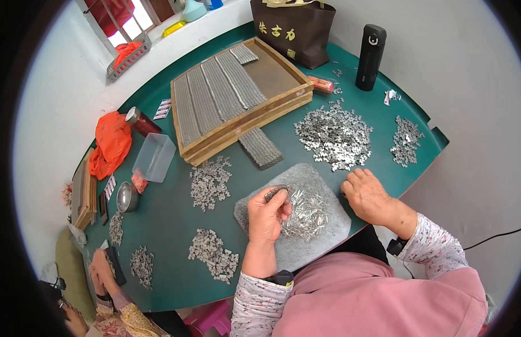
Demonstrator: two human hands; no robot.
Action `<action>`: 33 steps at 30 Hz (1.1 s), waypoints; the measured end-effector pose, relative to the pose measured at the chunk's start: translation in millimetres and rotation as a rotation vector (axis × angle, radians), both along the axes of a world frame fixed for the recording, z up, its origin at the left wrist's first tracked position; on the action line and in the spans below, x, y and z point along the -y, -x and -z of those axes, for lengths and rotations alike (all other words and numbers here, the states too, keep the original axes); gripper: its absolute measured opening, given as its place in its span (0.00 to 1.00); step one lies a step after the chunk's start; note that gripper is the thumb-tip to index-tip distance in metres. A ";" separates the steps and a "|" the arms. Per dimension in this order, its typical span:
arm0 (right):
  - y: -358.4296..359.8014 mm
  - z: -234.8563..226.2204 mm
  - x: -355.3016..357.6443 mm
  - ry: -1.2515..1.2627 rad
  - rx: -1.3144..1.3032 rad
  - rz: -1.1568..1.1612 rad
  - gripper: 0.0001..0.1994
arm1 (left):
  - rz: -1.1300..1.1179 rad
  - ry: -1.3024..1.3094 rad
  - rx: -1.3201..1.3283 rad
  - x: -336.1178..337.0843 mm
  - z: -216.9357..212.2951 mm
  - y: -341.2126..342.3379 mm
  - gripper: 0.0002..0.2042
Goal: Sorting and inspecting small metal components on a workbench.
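Note:
My left hand [266,212] is closed around a small dark grey strip of metal pieces [276,192], which shows at the thumb and fingertips. It is above a grey mat [252,197] that bears a loose heap of thin silvery pins [306,214]. My right hand [366,194] is beside the mat's right edge, its fingers curled downward. Anything between its fingertips is hidden. Just beyond it lies a big heap of small shiny metal pieces [334,136]. Smaller heaps of dull grey pieces [210,182] lie to the left of the mat.
A wooden tray [246,121] with rows of linked metal strips stands at the back; one strip [261,148] lies before it. Around it are a black flask [371,59], a brown bag [297,33], a clear plastic box [155,158] and a metal bowl [127,196]. A co-worker's hands [102,269] are at lower left.

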State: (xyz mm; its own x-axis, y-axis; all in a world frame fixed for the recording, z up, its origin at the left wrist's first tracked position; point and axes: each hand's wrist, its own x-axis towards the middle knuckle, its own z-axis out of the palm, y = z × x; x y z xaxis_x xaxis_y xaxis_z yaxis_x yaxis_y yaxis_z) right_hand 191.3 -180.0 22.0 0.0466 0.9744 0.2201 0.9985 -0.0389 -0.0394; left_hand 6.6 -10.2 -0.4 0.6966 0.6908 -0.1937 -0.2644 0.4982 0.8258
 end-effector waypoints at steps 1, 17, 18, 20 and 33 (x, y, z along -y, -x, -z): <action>0.5 0.0 -0.6 0.013 -0.016 0.016 0.05 | -0.002 0.003 0.005 0.1 0.0 0.4 0.05; 7.0 -6.9 -44.1 -0.050 -0.260 -0.057 0.07 | -0.009 -0.123 -0.048 2.0 -7.2 -2.5 0.04; 8.3 -0.8 -51.6 -0.074 -0.224 -0.094 0.07 | -0.009 -0.133 -0.062 2.0 -6.3 -2.1 0.05; 8.9 3.9 -57.9 -0.097 -0.188 -0.137 0.06 | -0.013 -0.142 -0.077 1.4 -3.3 -1.2 0.05; 32.2 -5.1 -66.3 -0.267 -0.788 -0.134 0.15 | 0.024 -0.407 -0.171 9.6 -2.0 -6.9 0.05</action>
State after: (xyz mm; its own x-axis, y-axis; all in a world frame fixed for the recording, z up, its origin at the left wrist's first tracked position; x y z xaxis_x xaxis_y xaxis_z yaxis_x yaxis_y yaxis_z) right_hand 159.1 -113.7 27.1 0.1707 0.9023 0.3958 0.6709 0.1878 -0.7174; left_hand 13.5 -19.8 1.6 0.6947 0.7189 -0.0235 -0.0988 0.1278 0.9869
